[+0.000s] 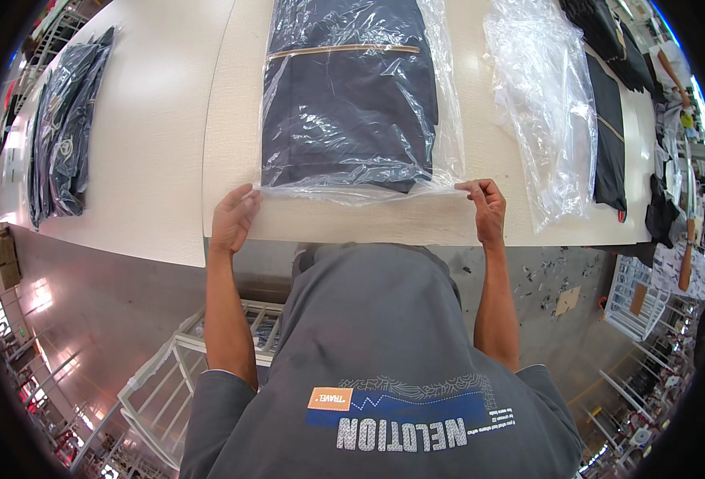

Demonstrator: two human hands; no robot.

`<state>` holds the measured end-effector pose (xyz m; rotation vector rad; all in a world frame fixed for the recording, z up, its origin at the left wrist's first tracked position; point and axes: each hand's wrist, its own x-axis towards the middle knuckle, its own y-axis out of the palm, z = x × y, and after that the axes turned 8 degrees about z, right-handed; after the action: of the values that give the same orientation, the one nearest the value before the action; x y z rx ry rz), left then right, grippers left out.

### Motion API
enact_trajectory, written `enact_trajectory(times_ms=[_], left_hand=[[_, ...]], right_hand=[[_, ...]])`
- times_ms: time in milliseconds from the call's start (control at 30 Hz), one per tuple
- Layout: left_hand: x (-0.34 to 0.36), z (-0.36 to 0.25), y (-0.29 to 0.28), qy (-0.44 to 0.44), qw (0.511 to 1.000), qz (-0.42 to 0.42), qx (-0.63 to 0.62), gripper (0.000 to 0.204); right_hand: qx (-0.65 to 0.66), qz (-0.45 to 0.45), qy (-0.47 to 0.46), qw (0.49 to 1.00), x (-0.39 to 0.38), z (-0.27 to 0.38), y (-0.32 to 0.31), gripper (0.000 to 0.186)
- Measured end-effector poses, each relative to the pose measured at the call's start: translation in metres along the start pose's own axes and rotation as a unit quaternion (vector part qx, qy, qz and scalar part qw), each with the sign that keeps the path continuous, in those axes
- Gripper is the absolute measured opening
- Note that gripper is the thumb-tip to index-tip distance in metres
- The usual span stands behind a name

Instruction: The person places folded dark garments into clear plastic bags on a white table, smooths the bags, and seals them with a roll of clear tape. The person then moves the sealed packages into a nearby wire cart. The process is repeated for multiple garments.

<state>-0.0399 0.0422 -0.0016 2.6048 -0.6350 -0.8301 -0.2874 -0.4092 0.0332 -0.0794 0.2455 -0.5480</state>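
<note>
Bagged dark garment (348, 96) is laid flat on the desk (168, 160). Its clear bag's near corners are pinched by the left hand (235, 217) and right hand (486, 209). Right of the garment, an empty plastic bag (544, 96) is seen.

Garment packing floor in a clothing factory or warehouse.

A long pale worktable (152, 160) carries a dark folded garment in a clear plastic bag (348, 96), a stack of more bagged dark garments (65, 120) at the far left, an empty clear bag (544, 104) and unbagged dark garments (608, 136) to the right. White wire racks (176, 375) stand on a smooth concrete floor (89, 303) littered with small scraps (544, 279). At the right rim, blurred by the lens, another worker's station seems to sit.
</note>
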Motion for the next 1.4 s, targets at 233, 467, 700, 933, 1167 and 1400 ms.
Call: enact_trajectory(times_ms=[233,467,700,933,1167,1400], left_hand=[[0.016,0.001,0.002,0.076,0.991,-0.064,0.085,0.007],[0.026,-0.013,0.029,0.111,0.991,0.001,0.076,0.007],[0.031,-0.015,0.030,0.098,0.972,0.003,0.212,0.011],[0.037,-0.007,0.032,0.063,0.959,-0.086,0.261,0.015],[0.046,0.002,0.033,0.047,0.937,-0.150,0.313,0.015],[0.068,0.038,-0.034,0.156,0.807,-0.131,0.554,0.017]], right_hand=[[-0.024,-0.013,-0.042,0.999,0.005,-0.013,0.001,0.022],[-0.043,-0.052,-0.037,0.997,0.006,-0.018,0.005,0.023],[-0.050,-0.112,-0.022,0.992,0.009,-0.024,0.014,0.023],[-0.071,-0.138,0.029,0.987,0.014,-0.028,0.017,0.026],[-0.106,-0.168,0.073,0.977,0.023,-0.029,0.018,0.025],[-0.207,-0.185,0.072,0.958,0.029,-0.052,0.013,0.028]])
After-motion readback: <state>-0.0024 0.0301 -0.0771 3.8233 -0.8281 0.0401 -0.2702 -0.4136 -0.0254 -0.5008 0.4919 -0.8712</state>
